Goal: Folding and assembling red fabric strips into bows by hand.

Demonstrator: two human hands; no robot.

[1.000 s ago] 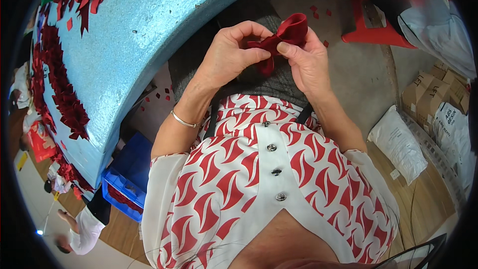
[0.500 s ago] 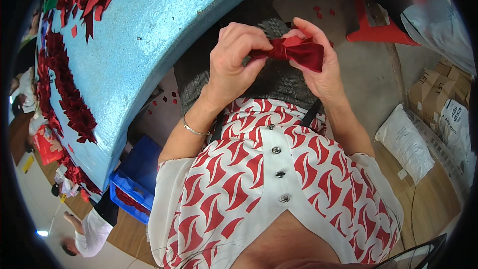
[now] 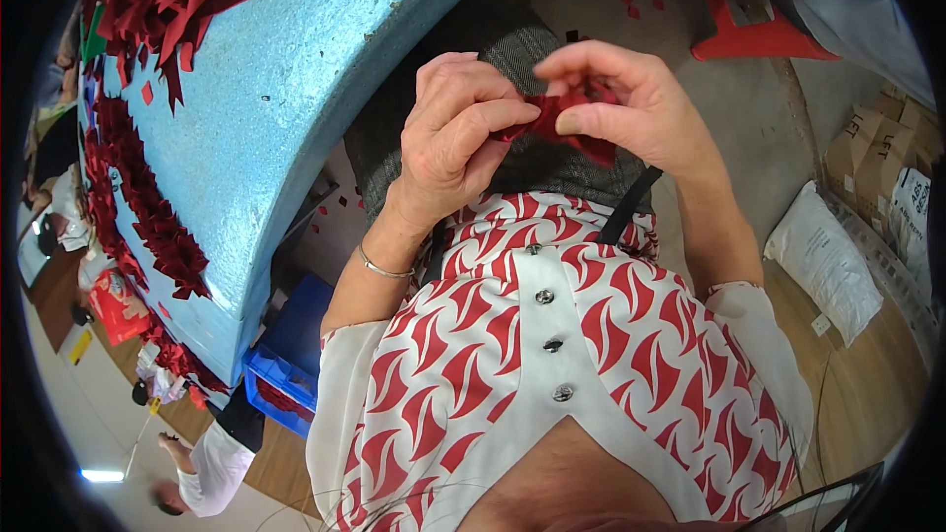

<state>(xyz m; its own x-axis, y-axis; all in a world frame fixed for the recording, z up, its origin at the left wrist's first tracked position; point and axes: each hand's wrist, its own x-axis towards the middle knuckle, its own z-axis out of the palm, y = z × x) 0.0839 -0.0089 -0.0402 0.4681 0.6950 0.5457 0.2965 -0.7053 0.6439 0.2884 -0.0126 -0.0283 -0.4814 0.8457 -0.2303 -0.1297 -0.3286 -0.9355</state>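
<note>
Above the lap, just off the curved edge of the blue table, both hands are holding a dark red bow between them. The left hand is pinching one end of it, thumb and forefinger pressing together on the cloth while the other fingers are curling in behind. The right hand is touching the other end: its thumb is lying against the cloth and its fingers are arching over the top, but they are blurring, so I cannot tell whether they are closing on it. A bracelet is circling the left wrist.

Towards the far left of the table, a pile of red cloth is lying near the upper edge of the view, some strips hanging out towards the near side. Below it a row of red pieces is stretching along the tabletop. Under the near corner a blue bin is standing, with red cloth showing inside.

On the right, red scraps are lying on the floor near a red stool. Farther down, a white sack is resting just beside cardboard boxes.
</note>
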